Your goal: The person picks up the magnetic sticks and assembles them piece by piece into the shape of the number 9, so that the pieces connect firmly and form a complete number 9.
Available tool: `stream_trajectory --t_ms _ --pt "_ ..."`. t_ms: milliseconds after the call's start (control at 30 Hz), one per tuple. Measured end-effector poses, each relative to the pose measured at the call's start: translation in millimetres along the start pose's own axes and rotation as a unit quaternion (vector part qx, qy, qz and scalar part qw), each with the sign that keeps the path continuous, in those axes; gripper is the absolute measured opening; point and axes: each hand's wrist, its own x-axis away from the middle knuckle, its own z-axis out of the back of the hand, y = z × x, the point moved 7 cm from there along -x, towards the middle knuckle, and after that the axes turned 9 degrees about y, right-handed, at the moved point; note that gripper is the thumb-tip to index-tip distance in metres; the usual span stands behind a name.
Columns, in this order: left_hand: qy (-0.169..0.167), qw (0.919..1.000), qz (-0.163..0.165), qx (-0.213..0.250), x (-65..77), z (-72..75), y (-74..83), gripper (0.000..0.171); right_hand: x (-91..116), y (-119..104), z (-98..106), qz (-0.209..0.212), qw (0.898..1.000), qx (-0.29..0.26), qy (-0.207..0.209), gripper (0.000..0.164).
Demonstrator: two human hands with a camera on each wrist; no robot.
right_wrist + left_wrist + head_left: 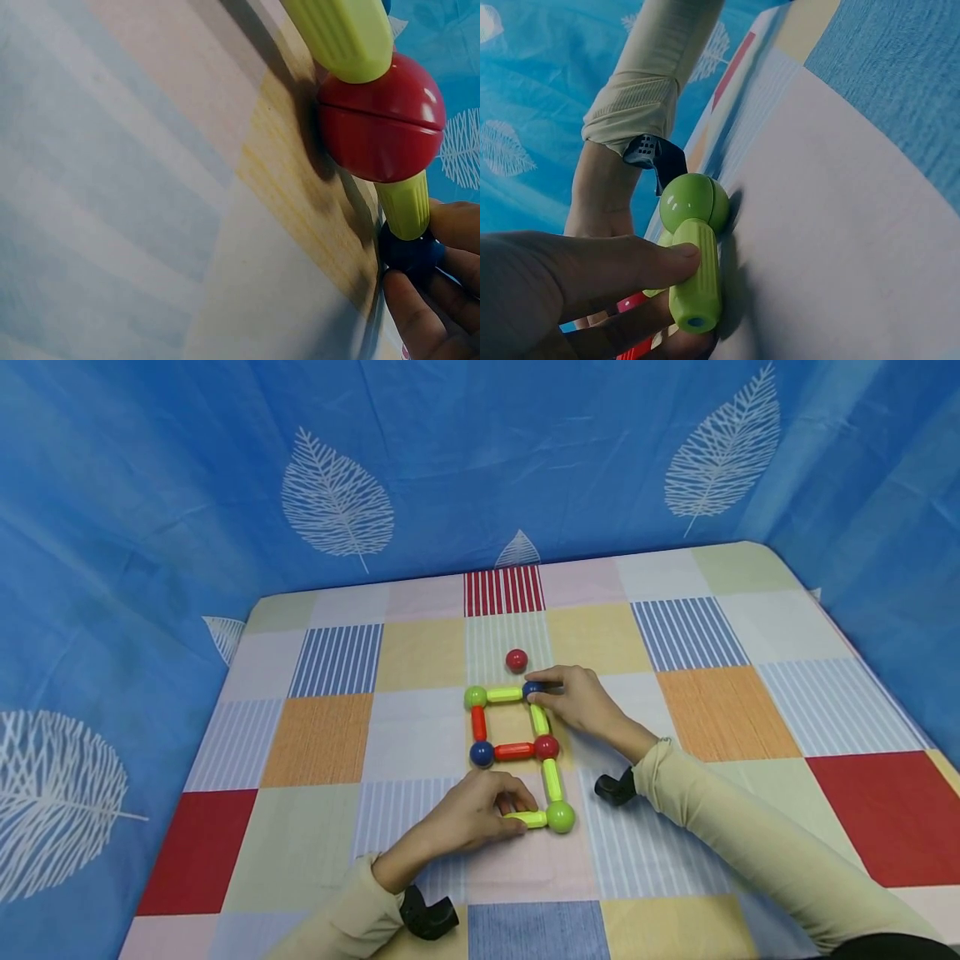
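Colored rods and balls form a square on the table, with a tail from its lower right corner. The square has a green ball, a blue ball, a red ball and another blue ball. My right hand pinches that upper right blue ball between thumb and fingers. From the red ball a yellow-green rod runs down to a green ball. My left hand pinches a yellow-green rod joined to this green ball, thumb on its side.
A loose red ball lies just beyond the square. The table has a patchwork cloth, and a blue curtain with white leaves hangs around its back and sides. Black wrist cameras sit below both hands.
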Motion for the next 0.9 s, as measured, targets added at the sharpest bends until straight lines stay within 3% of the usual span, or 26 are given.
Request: stream_trajectory --t_ms 333,500,600,700,800,900 --pt "-0.006 1.0000 0.003 0.006 -0.4 0.2 1.1 0.017 2 0 1 -0.003 1.000 -0.004 -0.004 0.034" --pt "-0.004 1.0000 -0.004 -0.005 -9.7 14.6 12.9 0.017 1 -1 4 0.002 1.000 -0.004 -0.005 0.034" --pt "0.012 0.9993 -0.017 -0.029 -28.7 35.5 25.1 0.017 1 -2 6 0.003 1.000 -0.004 -0.002 0.034" --pt "0.057 0.9973 -0.018 -0.042 -58.2 63.3 30.5 0.017 1 -1 6 0.004 1.000 -0.006 -0.001 0.034" --pt "0.120 0.9917 -0.002 -0.047 -91.2 89.6 24.8 0.019 2 0 5 0.005 1.000 -0.008 -0.001 0.034" --pt "0.162 0.9853 0.025 -0.049 -119.5 105.8 11.8 0.024 2 1 2 0.008 1.000 -0.011 -0.001 0.034"
